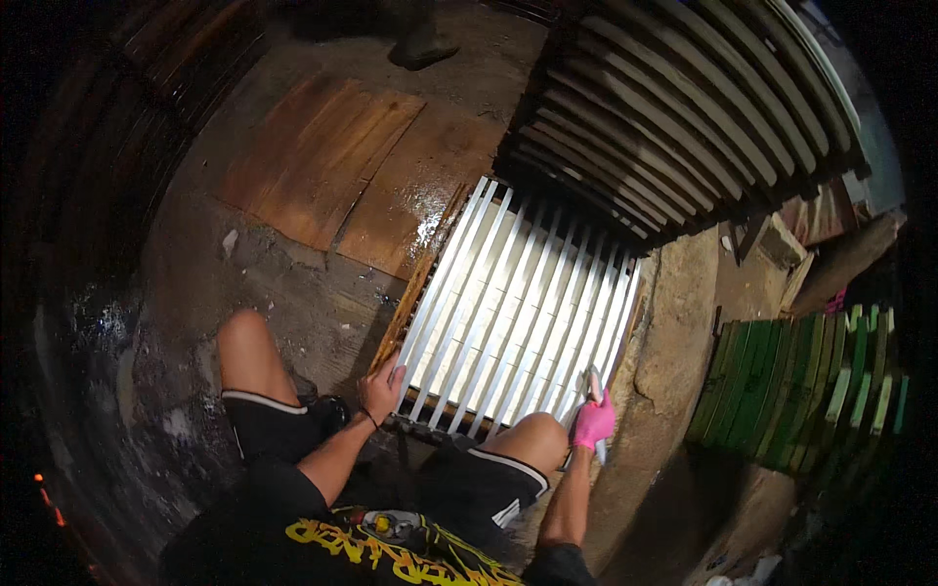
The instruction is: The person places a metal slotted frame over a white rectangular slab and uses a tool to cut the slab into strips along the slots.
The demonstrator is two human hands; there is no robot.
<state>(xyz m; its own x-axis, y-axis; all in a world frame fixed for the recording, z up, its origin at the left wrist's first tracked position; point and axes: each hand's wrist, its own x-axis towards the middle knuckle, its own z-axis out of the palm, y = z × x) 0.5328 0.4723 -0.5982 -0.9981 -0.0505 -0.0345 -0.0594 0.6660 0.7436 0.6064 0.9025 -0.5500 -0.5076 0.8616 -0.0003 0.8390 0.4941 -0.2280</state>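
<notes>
White slatted panel [518,313] lies flat on the ground just ahead of the knees; the bare left hand [381,388] clamps its near-left corner, likely to steady it. The right hand [593,422], in a pink glove, is closed around a pale brush-like tool [594,386] at the panel's near-right edge. Beyond that hand's right, green slatted panels [801,381] lie stacked; a dark slatted stack [684,107] sits past the white panel; no labels legible.

Single head-worn fisheye view, looking steeply down from above a crouching person, whose knees and forearms enter from the lower edge. The lens sits close over a white slatted panel [518,313] at centre, with the left hand [381,389] and the pink-gloved right hand [593,422] at its near end. Straight edges bow toward the dark rim, where a stack of green slats [796,386] lies at right.
</notes>
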